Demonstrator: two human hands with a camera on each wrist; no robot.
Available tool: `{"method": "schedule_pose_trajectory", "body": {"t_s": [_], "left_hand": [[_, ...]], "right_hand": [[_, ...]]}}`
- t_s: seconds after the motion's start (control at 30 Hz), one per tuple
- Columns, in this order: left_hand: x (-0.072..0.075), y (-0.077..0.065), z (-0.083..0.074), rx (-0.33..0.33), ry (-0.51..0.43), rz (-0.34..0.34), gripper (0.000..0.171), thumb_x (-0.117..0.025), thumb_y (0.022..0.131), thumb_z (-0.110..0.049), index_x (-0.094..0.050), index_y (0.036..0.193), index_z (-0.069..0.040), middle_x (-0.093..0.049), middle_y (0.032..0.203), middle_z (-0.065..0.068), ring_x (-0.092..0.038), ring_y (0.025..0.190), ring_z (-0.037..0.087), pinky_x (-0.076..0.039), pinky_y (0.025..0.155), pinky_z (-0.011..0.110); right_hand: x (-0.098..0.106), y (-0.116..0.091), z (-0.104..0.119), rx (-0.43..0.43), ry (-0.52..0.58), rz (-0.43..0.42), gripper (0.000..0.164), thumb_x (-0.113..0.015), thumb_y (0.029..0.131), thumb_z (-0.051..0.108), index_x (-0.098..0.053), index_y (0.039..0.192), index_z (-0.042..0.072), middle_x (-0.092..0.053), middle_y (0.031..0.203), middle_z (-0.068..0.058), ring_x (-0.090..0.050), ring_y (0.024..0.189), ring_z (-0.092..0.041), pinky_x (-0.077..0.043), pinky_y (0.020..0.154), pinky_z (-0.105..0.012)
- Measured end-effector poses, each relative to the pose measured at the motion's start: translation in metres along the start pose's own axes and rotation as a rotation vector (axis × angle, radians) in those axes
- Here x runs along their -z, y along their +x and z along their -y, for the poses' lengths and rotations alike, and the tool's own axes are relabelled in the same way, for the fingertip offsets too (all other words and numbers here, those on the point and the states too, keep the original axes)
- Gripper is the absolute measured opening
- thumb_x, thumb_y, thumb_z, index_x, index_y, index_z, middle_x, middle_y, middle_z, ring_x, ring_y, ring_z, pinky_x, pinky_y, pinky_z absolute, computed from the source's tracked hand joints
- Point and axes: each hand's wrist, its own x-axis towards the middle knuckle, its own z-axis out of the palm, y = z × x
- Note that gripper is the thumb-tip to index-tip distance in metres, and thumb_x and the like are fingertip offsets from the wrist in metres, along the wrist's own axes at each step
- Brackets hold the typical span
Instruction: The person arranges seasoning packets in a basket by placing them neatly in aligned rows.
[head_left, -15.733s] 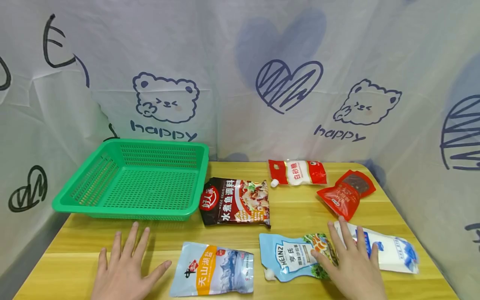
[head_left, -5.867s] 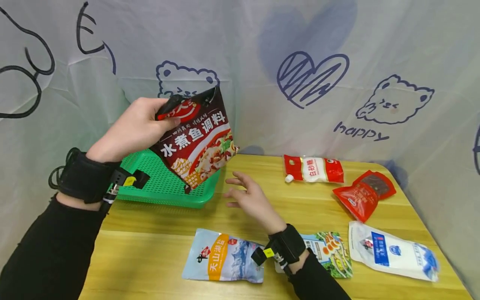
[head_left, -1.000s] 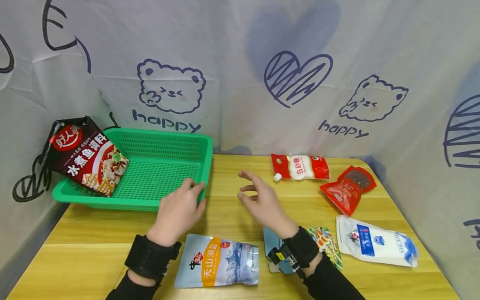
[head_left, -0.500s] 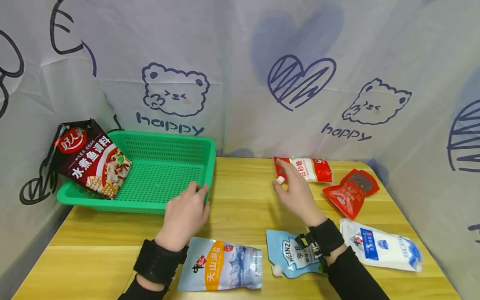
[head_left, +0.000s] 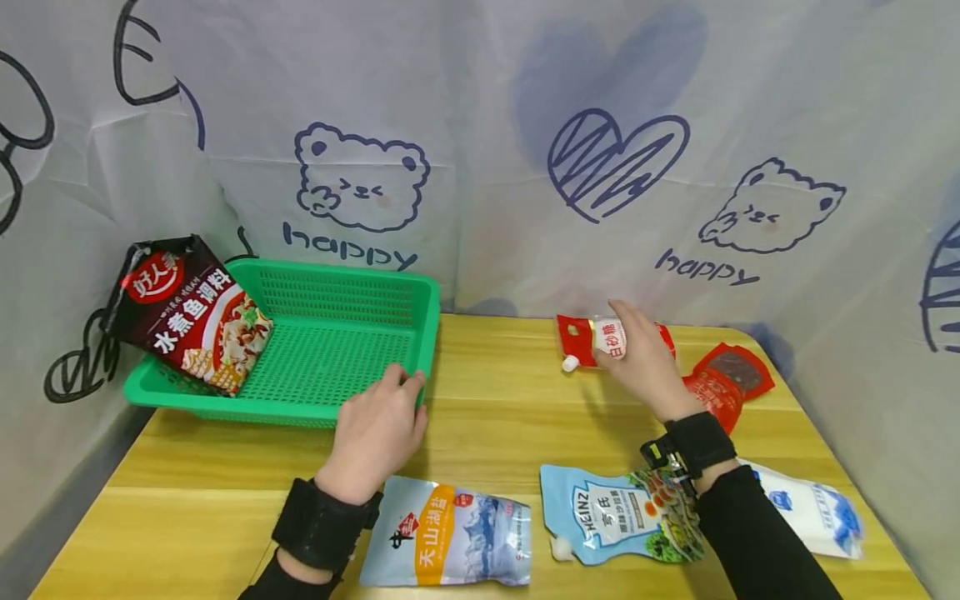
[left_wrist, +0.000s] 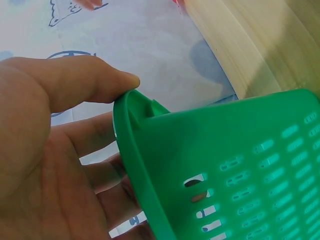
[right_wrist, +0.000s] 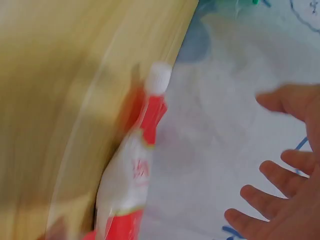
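My left hand [head_left: 377,433] grips the near right corner of the green plastic basket [head_left: 345,296]. In the left wrist view the thumb lies against the rim [left_wrist: 142,180], with fingers curled on its outer side. A dark red fish seasoning bag [head_left: 195,317] leans over the basket's left edge, partly inside. My right hand [head_left: 647,362] hovers over a red and white sugar pouch [head_left: 577,340] with a white cap, hiding part of it. The right wrist view shows that hand's fingers spread, apart from the blurred pouch [right_wrist: 125,185].
Along the table's front lie a pale blue and orange salt bag [head_left: 450,533] and a light blue Heinz pouch [head_left: 607,512]. On the right are a red pouch [head_left: 738,375] and a white and blue bag [head_left: 817,508], both partly behind the right arm. Printed cloth walls surround the table.
The seasoning bag was lifted from the table by the left hand and now leans in the basket. Lately my right hand moved right, over the sugar pouch; the left stays at the basket's corner.
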Motion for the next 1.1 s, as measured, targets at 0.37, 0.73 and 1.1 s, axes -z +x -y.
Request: {"method": "schedule_pose_trajectory", "body": {"t_s": [0.37,0.73,1.1], "left_hand": [[0.004,0.002,0.000,0.005,-0.003,0.015,0.040,-0.081,0.089,-0.013,-0.074,0.126,-0.001,-0.067,0.104,0.014,-0.048,0.054,0.012,-0.034,0.040,0.024],[0.004,0.000,0.001,0.020,-0.012,0.017,0.040,-0.081,0.088,-0.012,-0.074,0.127,-0.002,-0.066,0.104,0.013,-0.045,0.052,0.012,-0.033,0.040,0.024],[0.002,0.001,-0.001,0.027,-0.006,0.030,0.041,-0.081,0.089,-0.012,-0.074,0.127,-0.002,-0.066,0.103,0.012,-0.047,0.054,0.012,-0.034,0.040,0.024]], "right_hand": [[0.002,0.025,-0.044,-0.060,-0.105,0.186,0.097,-0.086,0.082,0.016,-0.032,0.159,-0.003,-0.027,0.164,-0.030,-0.033,0.144,-0.053,-0.028,0.118,-0.067],[-0.007,0.039,-0.066,-0.032,-0.303,0.302,0.091,-0.084,0.081,0.017,-0.036,0.156,-0.003,-0.029,0.161,-0.031,-0.026,0.145,-0.057,-0.020,0.113,-0.079],[-0.021,0.041,-0.076,-0.062,-0.443,0.398,0.077,-0.071,0.088,0.005,-0.037,0.156,-0.002,-0.027,0.162,-0.032,-0.023,0.144,-0.061,-0.022,0.109,-0.082]]}}
